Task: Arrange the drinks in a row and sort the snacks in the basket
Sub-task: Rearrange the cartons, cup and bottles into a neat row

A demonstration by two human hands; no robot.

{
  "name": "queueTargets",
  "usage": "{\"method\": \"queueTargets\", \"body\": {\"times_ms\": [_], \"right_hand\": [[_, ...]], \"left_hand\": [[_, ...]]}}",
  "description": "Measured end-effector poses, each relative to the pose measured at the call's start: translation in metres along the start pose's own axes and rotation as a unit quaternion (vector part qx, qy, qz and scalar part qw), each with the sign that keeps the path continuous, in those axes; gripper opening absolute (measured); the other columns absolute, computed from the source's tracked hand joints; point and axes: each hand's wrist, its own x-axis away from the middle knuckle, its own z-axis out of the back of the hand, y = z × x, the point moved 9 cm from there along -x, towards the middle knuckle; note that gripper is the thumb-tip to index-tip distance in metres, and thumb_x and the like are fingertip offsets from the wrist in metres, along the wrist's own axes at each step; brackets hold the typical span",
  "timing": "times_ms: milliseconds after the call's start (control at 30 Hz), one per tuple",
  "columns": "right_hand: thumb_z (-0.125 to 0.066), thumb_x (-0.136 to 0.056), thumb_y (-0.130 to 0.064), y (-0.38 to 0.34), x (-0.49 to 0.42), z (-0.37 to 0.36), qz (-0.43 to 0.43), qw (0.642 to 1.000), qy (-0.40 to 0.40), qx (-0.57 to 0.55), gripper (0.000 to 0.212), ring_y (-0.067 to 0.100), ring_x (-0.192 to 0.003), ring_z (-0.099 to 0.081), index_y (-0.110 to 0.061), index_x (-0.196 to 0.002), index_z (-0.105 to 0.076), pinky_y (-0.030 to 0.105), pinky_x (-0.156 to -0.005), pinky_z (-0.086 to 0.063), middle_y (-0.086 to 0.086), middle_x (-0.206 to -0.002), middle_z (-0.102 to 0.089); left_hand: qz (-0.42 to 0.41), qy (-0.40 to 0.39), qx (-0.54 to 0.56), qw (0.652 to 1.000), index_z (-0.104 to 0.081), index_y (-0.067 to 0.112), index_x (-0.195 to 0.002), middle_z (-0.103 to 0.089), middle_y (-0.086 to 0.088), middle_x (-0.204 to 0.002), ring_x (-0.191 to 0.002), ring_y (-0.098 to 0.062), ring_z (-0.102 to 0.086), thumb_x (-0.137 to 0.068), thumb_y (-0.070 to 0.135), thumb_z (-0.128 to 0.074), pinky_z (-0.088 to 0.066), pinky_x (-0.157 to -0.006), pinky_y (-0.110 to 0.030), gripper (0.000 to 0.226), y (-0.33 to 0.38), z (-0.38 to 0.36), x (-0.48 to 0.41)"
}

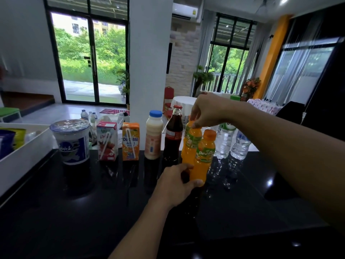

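Right of cola bottle [173, 135]: pinches rear orange bottle [190, 144] cap with right hand [207, 111], grips front orange bottle [204, 157] with left hand [174, 182]; nears finished row, maybe leaves basket [24, 156] snacks [7, 143] unsorted.

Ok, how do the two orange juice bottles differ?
The rear bottle is pinched at its top by the right hand; the front bottle is gripped near its base by the left hand. The front bottle's orange cap shows; the rear bottle's is covered. Both are orange with green labels.
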Motion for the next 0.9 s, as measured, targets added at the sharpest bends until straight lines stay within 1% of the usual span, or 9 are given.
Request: {"method": "queueTargets", "body": {"times_ms": [67,200,400,467,533,600,700,767,900], "right_hand": [[-0.076,-0.086,-0.019,-0.002,0.003,0.000,-0.004,1.000,0.005,0.015,0.021,0.018,-0.086,-0.071,-0.007,-0.104,-0.075,0.027,-0.075,-0.058,0.007,-0.099,-0.075],[-0.074,-0.088,-0.028,-0.001,0.008,0.004,-0.023,0.998,0.033,0.046,0.027,0.022,-0.080,-0.068,-0.001,-0.094,-0.072,0.036,-0.079,-0.060,0.009,-0.086,-0.071],[-0.075,-0.086,-0.036,0.000,0.011,0.005,-0.043,0.995,0.052,0.070,0.040,0.021,-0.073,-0.062,-0.013,-0.066,-0.050,0.036,-0.076,-0.059,0.000,-0.069,-0.053],[-0.075,-0.086,-0.038,-0.001,0.013,0.005,-0.050,0.995,0.052,0.071,0.042,0.021,-0.071,-0.061,-0.013,-0.065,-0.048,0.035,-0.075,-0.059,0.002,-0.070,-0.056],[-0.075,-0.085,-0.043,0.001,0.014,0.004,-0.051,0.995,0.047,0.065,0.040,0.022,-0.074,-0.061,-0.011,-0.071,-0.055,0.031,-0.070,-0.055,0.004,-0.075,-0.060],[-0.073,-0.085,-0.046,0.002,0.019,0.008,-0.048,0.996,0.055,0.057,0.043,0.023,-0.084,-0.061,-0.005,-0.093,-0.064,0.030,-0.071,-0.051,0.006,-0.090,-0.065],[-0.073,-0.090,-0.027,0.001,0.033,0.027,-0.028,0.996,0.088,0.010,0.033,0.026,-0.089,-0.068,-0.001,-0.109,-0.069,0.036,-0.078,-0.058,0.013,-0.102,-0.071],[-0.070,-0.090,-0.014,-0.001,0.045,0.027,-0.010,0.999,0.051,-0.014,0.019,0.022,-0.090,-0.068,-0.006,-0.108,-0.071,0.029,-0.074,-0.057,0.006,-0.098,-0.071],[-0.070,-0.090,-0.009,0.002,0.066,0.004,-0.002,0.997,-0.056,-0.044,0.027,0.013,-0.096,-0.067,-0.016,-0.116,-0.070,0.018,-0.068,-0.050,-0.004,-0.110,-0.068]], "left_hand": [[-0.002,0.001,0.002,1.000,-0.053,0.034,-0.132,-0.062,0.012,-0.125,-0.114,-0.008,-0.058,-0.069,0.063,-0.074,-0.052,-0.097,-0.039,0.072,0.000,0.000,0.000],[-0.002,0.007,0.000,1.000,-0.053,0.034,-0.133,-0.061,0.011,-0.127,-0.115,-0.009,-0.058,-0.069,0.062,-0.075,-0.052,-0.097,-0.039,0.072,0.000,0.000,0.000],[-0.003,0.014,0.002,1.000,-0.054,0.034,-0.133,-0.061,0.010,-0.129,-0.117,-0.009,-0.057,-0.068,0.063,-0.076,-0.051,-0.098,-0.039,0.074,0.000,0.001,-0.001],[-0.004,0.013,0.005,1.000,-0.054,0.033,-0.133,-0.061,0.009,-0.129,-0.116,-0.009,-0.058,-0.067,0.063,-0.076,-0.052,-0.098,-0.038,0.075,-0.001,0.001,-0.001],[-0.005,0.013,0.004,1.000,-0.055,0.033,-0.132,-0.062,0.010,-0.127,-0.115,-0.009,-0.059,-0.067,0.063,-0.076,-0.052,-0.097,-0.038,0.075,0.000,0.001,-0.001],[-0.009,0.012,0.006,1.000,-0.056,0.032,-0.131,-0.063,0.011,-0.124,-0.113,-0.008,-0.060,-0.067,0.062,-0.076,-0.052,-0.097,-0.038,0.074,0.000,0.001,-0.001],[-0.014,0.005,0.007,1.000,-0.057,0.031,-0.131,-0.064,0.013,-0.123,-0.112,-0.006,-0.060,-0.066,0.065,-0.074,-0.052,-0.097,-0.039,0.076,0.001,0.000,-0.001],[-0.013,0.005,0.011,1.000,-0.057,0.031,-0.131,-0.064,0.012,-0.123,-0.113,-0.007,-0.060,-0.064,0.067,-0.074,-0.052,-0.097,-0.039,0.078,0.000,0.000,-0.001],[0.000,0.010,0.001,1.000,-0.055,0.033,-0.132,-0.062,0.011,-0.126,-0.114,-0.010,-0.059,-0.061,0.070,-0.071,-0.052,-0.097,-0.041,0.082,0.000,0.000,0.000]]}}
